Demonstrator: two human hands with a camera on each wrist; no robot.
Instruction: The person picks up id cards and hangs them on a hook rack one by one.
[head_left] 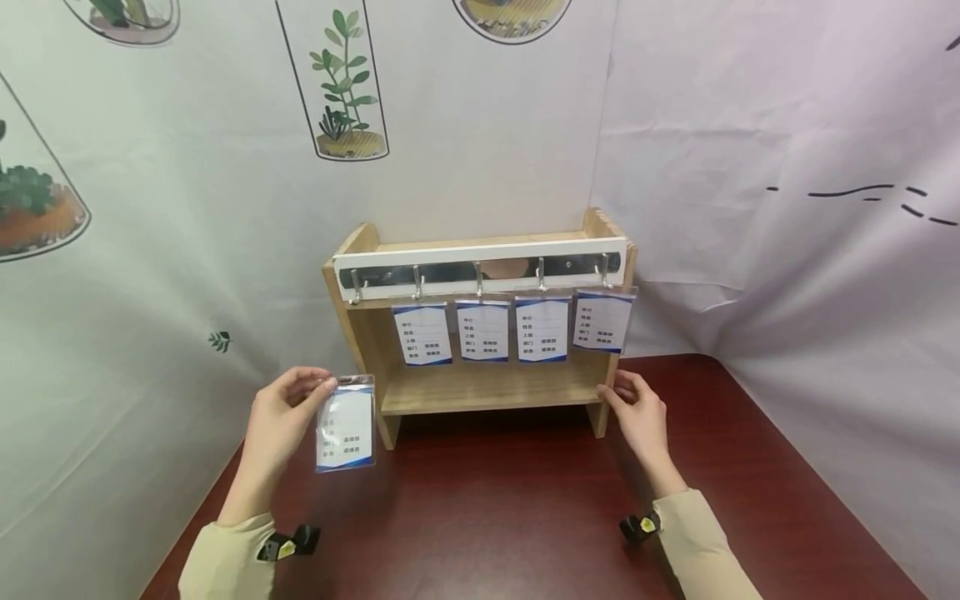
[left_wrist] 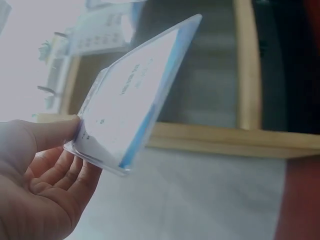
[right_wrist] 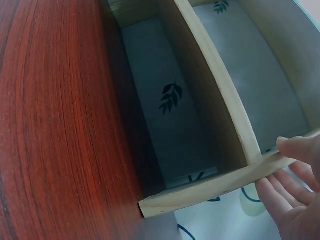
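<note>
Between thumb and fingers, my left hand (head_left: 281,425) pinches the top edge of a clear badge holder (head_left: 346,425) with a white and blue card inside. It hangs in front of the left side of a small wooden shelf (head_left: 487,402), apart from it. In the left wrist view the same badge holder (left_wrist: 135,100) appears tilted, the thumb on its near edge. My right hand (head_left: 637,412) grips the shelf's right side panel; in the right wrist view the thumb lies on one side of the panel (right_wrist: 220,185) and the fingers on the other.
A white hook rail (head_left: 480,246) with several metal hooks runs along the shelf's top. Several similar badges (head_left: 483,332) hang from it, while the leftmost hook (head_left: 356,285) carries none. Below is a dark red table (head_left: 480,508), with a printed white cloth (head_left: 480,125) behind.
</note>
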